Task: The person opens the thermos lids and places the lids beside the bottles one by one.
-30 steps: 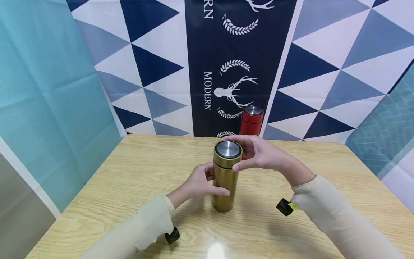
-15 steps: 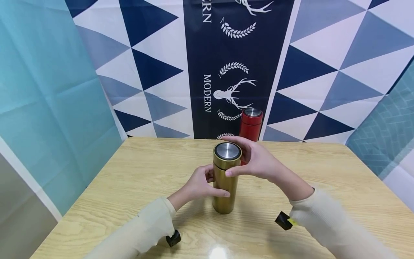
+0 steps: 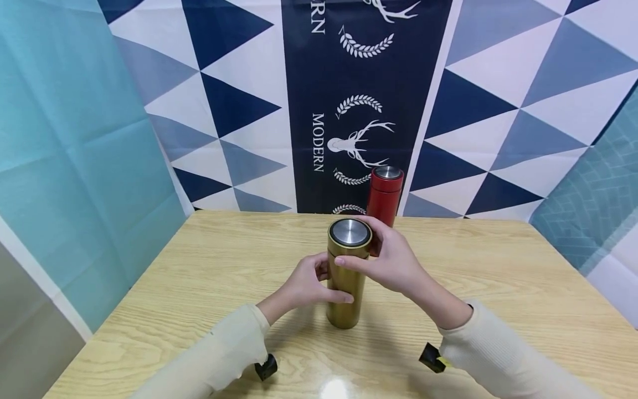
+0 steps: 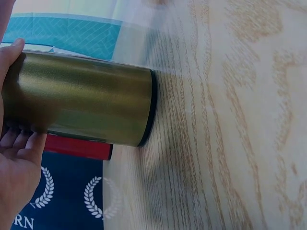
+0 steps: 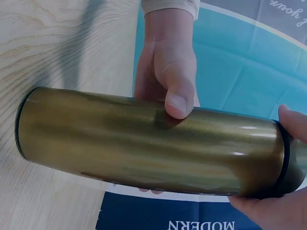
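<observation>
Two flasks: gold flask [image 3: 346, 282] held, red flask [image 3: 384, 195] behind.

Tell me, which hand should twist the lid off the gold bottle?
Probably the right hand: its fingers already wrap the lid, while the left hand grips the gold bottle lower down, steadying it.
</observation>
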The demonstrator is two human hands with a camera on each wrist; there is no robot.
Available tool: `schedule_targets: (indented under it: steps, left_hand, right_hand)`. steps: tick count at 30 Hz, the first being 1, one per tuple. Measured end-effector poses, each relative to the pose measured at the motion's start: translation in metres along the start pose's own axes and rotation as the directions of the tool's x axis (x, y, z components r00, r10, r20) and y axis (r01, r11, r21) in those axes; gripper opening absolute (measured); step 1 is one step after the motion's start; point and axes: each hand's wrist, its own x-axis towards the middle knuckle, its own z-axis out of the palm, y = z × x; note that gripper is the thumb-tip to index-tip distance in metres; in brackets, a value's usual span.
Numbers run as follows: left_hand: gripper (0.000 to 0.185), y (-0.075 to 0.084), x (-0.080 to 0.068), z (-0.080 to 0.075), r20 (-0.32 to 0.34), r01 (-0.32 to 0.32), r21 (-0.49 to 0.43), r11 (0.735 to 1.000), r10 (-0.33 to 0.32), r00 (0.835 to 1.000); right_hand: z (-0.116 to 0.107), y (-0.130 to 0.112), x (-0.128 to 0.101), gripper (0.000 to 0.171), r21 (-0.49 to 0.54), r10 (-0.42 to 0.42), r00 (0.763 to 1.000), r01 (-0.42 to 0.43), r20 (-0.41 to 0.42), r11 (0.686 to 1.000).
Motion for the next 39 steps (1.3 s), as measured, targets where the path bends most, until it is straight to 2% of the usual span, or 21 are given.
schedule_targets:
  steps: [10,19,28,32,39]
  left_hand:
    - [0.059,-0.001,-0.002,-0.003,0.0,-0.001,-0.002,1.0,0.001,1.0]
    - [0.059,-0.004,-0.002,-0.003,0.008,-0.012,-0.004,1.0,0.012,1.0]
    - [0.06,-0.002,0.001,-0.005,0.013,-0.009,0.008,1.0,0.009,1.0]
    - [0.06,-0.001,0.0,-0.005,0.015,-0.007,0.004,1.0,0.007,1.0]
    - [0.061,-0.001,0.0,-0.005,0.013,0.01,0.001,1.0,-0.01,1.0]
  right_hand:
    - [-0.007,0.011,0.01,0.067,0.035,-0.02,0.992,0.016,0.129,0.999]
    - [-0.017,0.025,0.019,0.07,0.136,-0.036,0.965,0.001,0.259,0.991]
    - [-0.021,0.036,0.026,0.074,0.269,-0.127,0.942,0.04,0.312,0.962]
    - [-0.025,0.04,0.031,0.074,0.284,-0.15,0.919,0.044,0.364,0.958]
    - [-0.034,0.042,0.043,0.074,0.287,-0.175,0.86,0.035,0.479,0.957]
